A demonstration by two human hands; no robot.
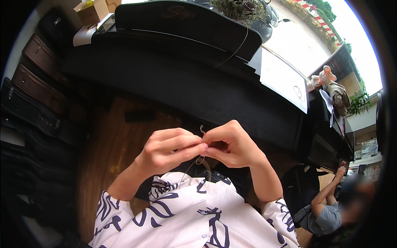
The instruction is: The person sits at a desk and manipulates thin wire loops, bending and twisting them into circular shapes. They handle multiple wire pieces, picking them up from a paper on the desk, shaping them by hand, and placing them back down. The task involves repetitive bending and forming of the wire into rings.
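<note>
My left hand (171, 149) and my right hand (231, 145) meet in front of my chest, fingertips pressed together. Between them they pinch a thin cord (200, 160). A short pale curled end sticks up above the fingertips, with a small reddish bit beside it. Below the fingers the cord makes a small loop, and a thin strand trails down to the left over my patterned white shirt (178, 206). Exactly where the cord runs between the fingers is hidden.
Ahead stretches a black desk (173, 84) with a raised black panel (178, 20). White sheets (283, 78) lie at its right end, and a dried bouquet (244, 10) sits behind. Instrument cases (39, 87) line the left. At lower right sits another person (324, 215).
</note>
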